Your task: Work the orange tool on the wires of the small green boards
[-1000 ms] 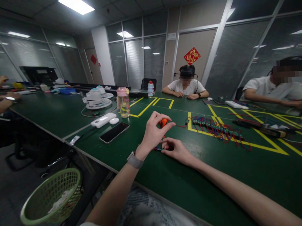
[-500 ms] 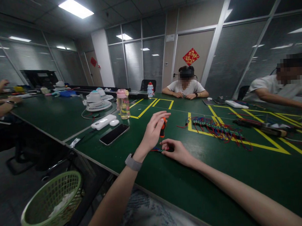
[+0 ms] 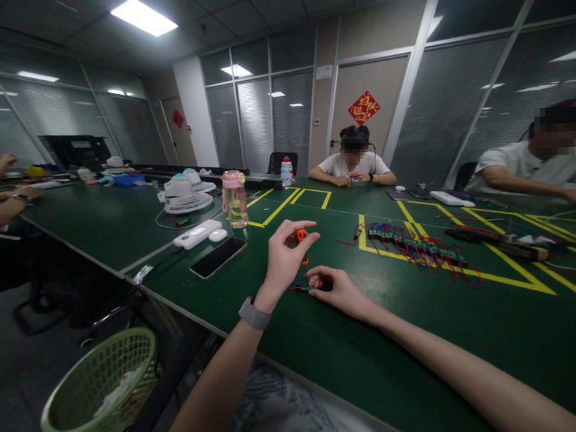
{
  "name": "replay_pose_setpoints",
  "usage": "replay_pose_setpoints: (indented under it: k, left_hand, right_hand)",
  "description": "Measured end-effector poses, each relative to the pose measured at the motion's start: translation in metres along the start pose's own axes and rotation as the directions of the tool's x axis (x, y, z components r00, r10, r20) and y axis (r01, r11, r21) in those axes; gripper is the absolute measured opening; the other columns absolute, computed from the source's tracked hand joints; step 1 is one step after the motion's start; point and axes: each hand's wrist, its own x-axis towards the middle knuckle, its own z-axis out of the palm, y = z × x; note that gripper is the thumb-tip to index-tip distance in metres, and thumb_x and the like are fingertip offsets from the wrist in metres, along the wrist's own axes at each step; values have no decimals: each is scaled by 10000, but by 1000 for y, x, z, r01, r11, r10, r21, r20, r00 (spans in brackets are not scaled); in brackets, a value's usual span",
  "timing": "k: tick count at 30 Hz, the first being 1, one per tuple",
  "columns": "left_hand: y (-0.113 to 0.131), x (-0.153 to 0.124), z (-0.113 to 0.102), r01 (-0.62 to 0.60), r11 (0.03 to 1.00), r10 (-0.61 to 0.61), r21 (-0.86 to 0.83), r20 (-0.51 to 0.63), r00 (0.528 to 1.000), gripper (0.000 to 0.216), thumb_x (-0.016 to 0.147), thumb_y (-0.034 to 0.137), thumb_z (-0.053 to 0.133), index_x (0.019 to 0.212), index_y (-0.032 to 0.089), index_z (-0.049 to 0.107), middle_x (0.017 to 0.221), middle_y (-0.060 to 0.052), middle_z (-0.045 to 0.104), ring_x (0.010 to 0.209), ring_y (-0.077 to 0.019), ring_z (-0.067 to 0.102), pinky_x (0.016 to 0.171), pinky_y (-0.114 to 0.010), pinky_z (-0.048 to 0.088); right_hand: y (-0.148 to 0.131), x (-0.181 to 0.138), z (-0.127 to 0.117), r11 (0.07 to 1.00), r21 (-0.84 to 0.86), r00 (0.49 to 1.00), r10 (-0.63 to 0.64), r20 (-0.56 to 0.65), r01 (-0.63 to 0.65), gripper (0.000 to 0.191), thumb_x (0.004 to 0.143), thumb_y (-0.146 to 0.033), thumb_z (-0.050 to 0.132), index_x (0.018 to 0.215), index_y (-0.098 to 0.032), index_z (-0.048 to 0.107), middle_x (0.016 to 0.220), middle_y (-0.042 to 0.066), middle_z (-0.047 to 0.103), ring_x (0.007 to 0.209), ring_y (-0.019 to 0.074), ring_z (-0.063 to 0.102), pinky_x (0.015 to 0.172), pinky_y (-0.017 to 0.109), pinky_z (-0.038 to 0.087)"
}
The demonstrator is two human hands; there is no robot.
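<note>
Black phone (image 3: 218, 257) near left hand (image 3: 290, 257) | pink-lidded bottle (image 3: 236, 202) farther back

So the left hand (image 3: 285, 257) has drifted a little to the left, and the orange-handled tool (image 3: 300, 236) went with it. Half a second ago the thumb was lying up against the tool; now it's spread off the fingertips, leaving a gap. Those fingertips were right by the loose red wire (image 3: 352, 242) a second ago, and now there's clear table between. Across the far side, a co-worker's hand (image 3: 360, 176) moved in toward its partner, and the right-side co-worker (image 3: 515, 163) shifted further right.
</note>
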Motion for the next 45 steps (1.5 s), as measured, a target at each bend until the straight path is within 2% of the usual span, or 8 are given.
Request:
replay_pose_setpoints:
  k: [12, 17, 23, 27, 32, 38, 42, 45]
  left_hand:
    - [2, 2, 4, -61, 993, 62, 105, -2, 998, 229, 802, 342, 615, 984, 222, 685, 977, -44, 559, 920, -149, 571, 855, -300, 484]
    - [2, 0, 2, 45, 995, -30, -92, 153, 988, 338, 891, 348, 468, 1182, 217, 578, 1023, -56, 601, 821, -131, 622, 740, -285, 524]
    - [8, 4, 0, -119, 969, 105, 219, 72, 992, 236, 855, 350, 540, 1017, 234, 668, 1061, -55, 542, 1012, -164, 547, 927, -331, 445]
    - [6, 7, 2, 47, 995, -24, -91, 241, 970, 318, 903, 355, 436, 1105, 184, 612, 1043, -74, 604, 855, -153, 622, 773, -305, 512]
    - [4, 7, 1, -47, 995, 40, 89, 76, 996, 235, 835, 354, 561, 978, 207, 675, 945, -43, 599, 878, -156, 574, 844, -315, 473]
    - [7, 11, -8, 86, 980, -3, -180, 417, 909, 367, 893, 290, 461, 1246, 212, 522, 1117, -84, 595, 974, -178, 604, 841, -338, 502]
    - [-1, 9, -5, -72, 990, 54, 121, 146, 988, 240, 782, 345, 635, 957, 189, 686, 907, -48, 566, 862, -167, 584, 835, -345, 496]
    - [-5, 4, -2, -147, 971, 115, 189, 171, 979, 295, 873, 312, 503, 1132, 240, 626, 1057, -59, 495, 994, -167, 549, 926, -347, 464]
  right_hand:
    - [-1, 0, 0, 1000, -11, 1000, -18, -5, 18, 271, 701, -152, 637, 970, -142, 613, 756, 4, 592, 698, 117, 544, 683, 261, 463]
    - [-1, -1, 0, 999, -18, 1000, -26, -1, 26, 260, 705, -159, 639, 964, -147, 615, 766, 7, 601, 708, 120, 550, 695, 264, 468]
    - [-1, -1, 0, 999, -46, 1000, -25, -7, 25, 254, 711, -175, 640, 963, -148, 617, 751, 4, 597, 706, 120, 553, 685, 261, 473]
    - [-4, -2, -2, 998, -51, 999, -32, 2, 32, 246, 720, -182, 635, 963, -152, 618, 785, 13, 618, 718, 121, 560, 697, 264, 475]
    - [-7, -2, -2, 998, -54, 1000, -18, -1, 18, 243, 719, -177, 633, 960, -154, 622, 777, 13, 619, 717, 123, 562, 690, 264, 479]
    - [-4, -1, -1, 998, -54, 1000, -23, 0, 23, 257, 714, -169, 635, 970, -146, 616, 778, 14, 621, 714, 123, 562, 693, 264, 471]
    - [-4, -2, -1, 994, -101, 999, -42, -11, 41, 199, 716, -170, 635, 913, -151, 614, 753, 7, 613, 702, 126, 565, 671, 256, 467]
    - [-6, -4, -2, 980, -190, 997, -67, -28, 60, 94, 724, -181, 636, 811, -159, 608, 738, 11, 624, 677, 130, 567, 639, 255, 458]
